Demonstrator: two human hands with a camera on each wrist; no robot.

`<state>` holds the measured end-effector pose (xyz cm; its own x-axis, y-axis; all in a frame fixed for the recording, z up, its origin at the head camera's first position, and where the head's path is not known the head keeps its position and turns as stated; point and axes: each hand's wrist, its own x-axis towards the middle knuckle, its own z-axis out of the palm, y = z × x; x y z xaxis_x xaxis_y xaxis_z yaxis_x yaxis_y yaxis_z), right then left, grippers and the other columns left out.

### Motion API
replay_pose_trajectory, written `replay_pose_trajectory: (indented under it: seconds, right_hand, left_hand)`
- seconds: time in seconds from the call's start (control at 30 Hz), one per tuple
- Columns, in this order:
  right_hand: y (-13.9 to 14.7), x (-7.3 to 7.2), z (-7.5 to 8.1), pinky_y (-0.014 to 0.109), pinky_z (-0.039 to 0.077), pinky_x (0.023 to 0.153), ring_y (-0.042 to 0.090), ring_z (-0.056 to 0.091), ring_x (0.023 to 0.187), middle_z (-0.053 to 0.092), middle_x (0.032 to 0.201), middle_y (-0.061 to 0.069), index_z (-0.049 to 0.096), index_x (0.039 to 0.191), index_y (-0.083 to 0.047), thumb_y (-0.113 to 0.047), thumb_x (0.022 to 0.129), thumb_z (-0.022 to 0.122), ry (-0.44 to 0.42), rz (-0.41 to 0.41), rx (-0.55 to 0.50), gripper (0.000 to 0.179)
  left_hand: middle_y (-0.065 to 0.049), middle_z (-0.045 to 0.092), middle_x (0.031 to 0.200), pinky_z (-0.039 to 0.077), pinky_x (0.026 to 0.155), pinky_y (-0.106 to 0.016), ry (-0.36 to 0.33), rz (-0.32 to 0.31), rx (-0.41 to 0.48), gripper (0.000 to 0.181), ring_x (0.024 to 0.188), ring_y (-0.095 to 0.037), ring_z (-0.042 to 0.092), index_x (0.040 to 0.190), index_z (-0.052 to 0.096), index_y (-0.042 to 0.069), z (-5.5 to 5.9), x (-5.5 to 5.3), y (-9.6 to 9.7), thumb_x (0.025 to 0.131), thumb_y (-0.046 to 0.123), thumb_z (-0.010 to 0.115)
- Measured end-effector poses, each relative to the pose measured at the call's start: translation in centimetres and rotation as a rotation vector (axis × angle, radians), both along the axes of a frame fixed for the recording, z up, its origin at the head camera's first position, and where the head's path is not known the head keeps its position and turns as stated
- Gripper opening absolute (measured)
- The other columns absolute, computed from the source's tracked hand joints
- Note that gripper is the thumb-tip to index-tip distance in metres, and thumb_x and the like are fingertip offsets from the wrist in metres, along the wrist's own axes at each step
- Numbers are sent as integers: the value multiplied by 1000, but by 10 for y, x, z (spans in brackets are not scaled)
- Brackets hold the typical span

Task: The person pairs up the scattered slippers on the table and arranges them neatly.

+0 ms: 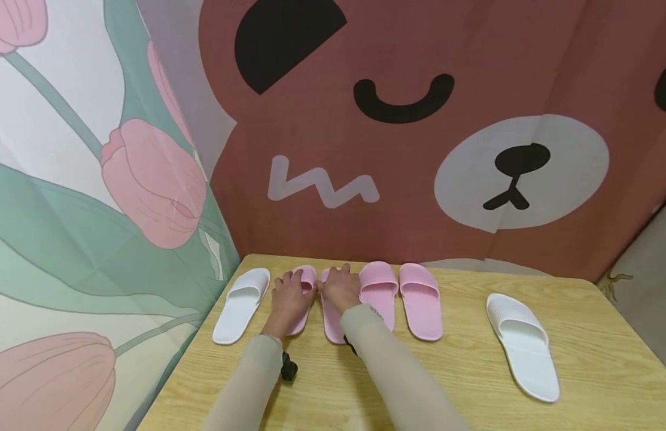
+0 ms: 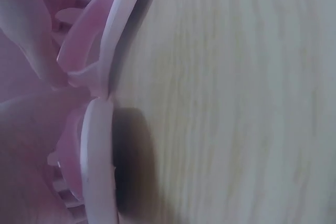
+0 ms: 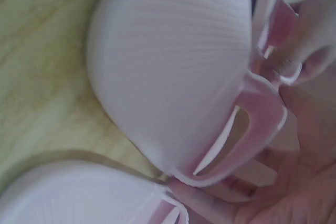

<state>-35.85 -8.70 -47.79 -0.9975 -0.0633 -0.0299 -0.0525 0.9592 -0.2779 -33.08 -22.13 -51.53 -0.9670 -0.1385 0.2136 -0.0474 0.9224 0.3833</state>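
Near the table's back edge, my left hand (image 1: 291,294) grips a pink slipper (image 1: 300,326) over its strap. Close beside it, my right hand (image 1: 340,287) holds another pink slipper (image 1: 333,326), fingers spread over the strap and down its sides. The two held slippers stand side by side, toes toward the wall. In the right wrist view, fingers reach round the strap (image 3: 262,111) of a pink slipper. Its ribbed face shows large there. Two more pink slippers, one nearer (image 1: 380,287) and one farther right (image 1: 422,305), lie right of my right hand.
A white slipper (image 1: 241,305) lies at the row's left end, angled. Another white slipper (image 1: 523,347) lies apart at the right, tilted the other way. Behind the wooden table (image 1: 462,383) hangs a bear-print cloth (image 1: 397,149); a tulip-print cloth (image 1: 155,179) borders the left.
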Motion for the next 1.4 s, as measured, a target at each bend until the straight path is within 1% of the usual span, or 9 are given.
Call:
replay_pose_trajectory:
  seconds: [0.13,0.23,0.47,0.63,0.83,1.0,1.13,1.27,1.4]
  right_hand:
    - [2,-1,1,44,45,80,36,53,94,48,115,19,60,119,-8,-60,83,55,-31,38,-2,63]
    - [4,0,1,45,44,80,37,52,96,47,119,19,60,120,-8,-57,84,55,-47,52,-1,60]
    - [6,4,0,46,46,78,40,49,103,44,125,17,57,125,-12,-55,86,52,-49,37,21,58]
    - [7,5,-5,46,48,76,40,49,104,45,127,16,55,128,-16,-57,87,49,-37,49,66,58]
    - [8,6,-9,47,48,76,41,49,105,44,130,16,51,132,-17,-58,87,49,-43,47,76,60]
    - [6,5,-12,47,49,74,41,51,102,45,127,19,44,139,-15,-58,89,45,16,52,92,66]
    - [5,5,-10,46,49,75,39,53,102,46,127,18,42,140,-14,-60,89,42,19,56,110,69]
    - [5,6,-3,45,48,80,36,55,101,50,124,16,45,136,-12,-62,89,40,5,82,129,70]
    - [5,6,2,45,48,78,34,55,98,54,115,16,53,128,-9,-61,88,45,13,89,113,66]
  left_hand:
    - [-18,45,133,38,91,-54,-15,-7,-19,73,116,-37,40,137,44,12,1,-1,-2,83,58,57]
    - [-16,46,132,40,89,-53,-28,-13,-42,73,115,-35,41,138,43,13,0,-2,-2,83,59,57]
    - [-12,50,131,41,88,-48,-21,-27,-65,70,113,-34,43,137,45,15,-1,-4,-1,83,58,57]
    - [-11,51,132,42,88,-47,-30,-31,-94,69,113,-34,44,137,45,16,-2,-1,0,83,58,56]
    - [-12,50,133,42,88,-48,-45,-38,-118,70,113,-35,45,138,44,16,-3,1,2,84,58,55]
    - [-12,46,136,41,91,-49,-38,-39,-141,71,117,-37,42,140,40,15,0,-2,3,86,57,54]
    - [-15,42,138,39,93,-53,-46,-39,-128,71,120,-38,39,142,38,13,4,-1,4,87,57,51]
    - [-17,42,136,39,92,-55,-56,-33,-93,73,121,-38,38,141,38,11,8,1,3,86,58,52]
    - [-17,44,132,40,91,-55,-66,-32,-92,73,118,-37,40,139,41,11,11,0,0,85,58,54]
